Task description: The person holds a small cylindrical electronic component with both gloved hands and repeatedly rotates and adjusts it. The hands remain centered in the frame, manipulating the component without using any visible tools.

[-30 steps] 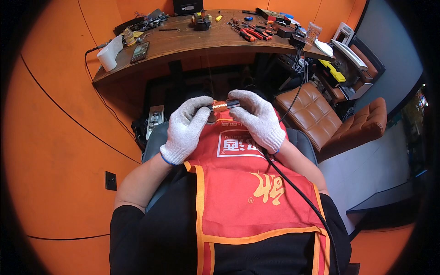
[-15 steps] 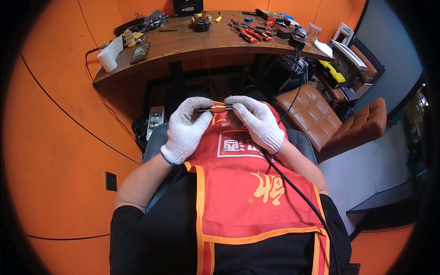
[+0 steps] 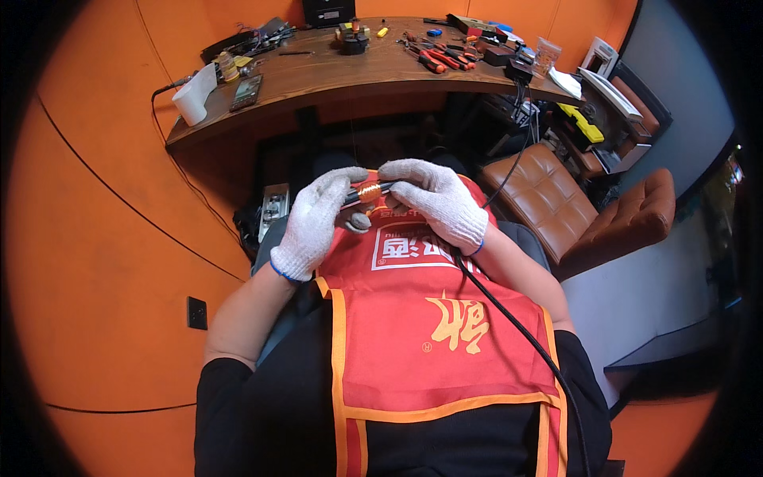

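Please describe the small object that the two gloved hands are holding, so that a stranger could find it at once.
Look below the curved wooden desk, above the red apron, where the left hand and right hand meet in white knit gloves. Between their fingertips lies a thin dark rod with a small coil on it. Its shiny copper-orange colour is what marks it out.

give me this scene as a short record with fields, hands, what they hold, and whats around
left hand: white knit glove, gripping the left end of a dark rod with a copper-coloured coil
right hand: white knit glove, pinching the rod's right end
position: held over a red apron, above the lap
ahead: curved wooden desk with red-handled pliers and a white paper roll
right side: brown leather seat
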A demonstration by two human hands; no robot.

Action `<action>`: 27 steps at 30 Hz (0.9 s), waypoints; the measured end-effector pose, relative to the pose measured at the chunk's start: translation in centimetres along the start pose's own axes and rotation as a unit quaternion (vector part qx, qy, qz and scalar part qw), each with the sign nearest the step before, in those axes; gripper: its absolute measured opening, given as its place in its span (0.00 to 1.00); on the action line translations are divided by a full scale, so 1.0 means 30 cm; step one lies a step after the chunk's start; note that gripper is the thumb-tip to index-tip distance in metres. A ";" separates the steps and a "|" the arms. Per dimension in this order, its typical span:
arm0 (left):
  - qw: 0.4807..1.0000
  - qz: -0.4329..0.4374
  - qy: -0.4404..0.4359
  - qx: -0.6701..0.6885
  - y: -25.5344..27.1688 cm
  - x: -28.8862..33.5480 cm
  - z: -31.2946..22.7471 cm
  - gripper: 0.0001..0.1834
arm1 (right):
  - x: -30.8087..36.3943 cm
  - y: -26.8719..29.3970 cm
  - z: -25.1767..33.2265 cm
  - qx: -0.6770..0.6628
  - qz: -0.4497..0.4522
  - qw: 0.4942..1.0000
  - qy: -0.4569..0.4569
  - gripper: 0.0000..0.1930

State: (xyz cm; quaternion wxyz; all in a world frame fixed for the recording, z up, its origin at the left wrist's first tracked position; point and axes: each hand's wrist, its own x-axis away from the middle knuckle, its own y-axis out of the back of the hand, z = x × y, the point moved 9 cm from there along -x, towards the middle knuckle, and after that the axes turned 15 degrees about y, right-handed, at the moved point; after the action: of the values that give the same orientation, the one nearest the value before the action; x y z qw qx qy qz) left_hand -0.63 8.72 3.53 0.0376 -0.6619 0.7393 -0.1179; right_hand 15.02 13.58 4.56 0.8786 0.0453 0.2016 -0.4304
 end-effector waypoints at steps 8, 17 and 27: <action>0.979 -0.074 -0.077 -0.174 -0.015 0.062 -0.042 0.21 | 0.003 -0.031 0.045 0.053 0.017 0.998 0.041 0.20; 0.891 -0.188 -0.205 -0.360 -0.016 0.132 -0.135 0.22 | -0.055 -0.063 0.028 0.055 0.082 0.995 0.013 0.16; 0.981 -0.102 -0.010 -0.165 0.071 0.089 -0.081 0.18 | -0.085 -0.122 0.066 0.128 0.107 0.982 0.091 0.14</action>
State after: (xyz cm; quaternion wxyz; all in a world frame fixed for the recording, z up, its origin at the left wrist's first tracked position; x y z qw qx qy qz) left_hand -3.55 6.59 5.68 -0.0776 -0.7322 0.6766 0.0090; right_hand 11.40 12.69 7.71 0.8845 0.2181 0.2182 -0.3498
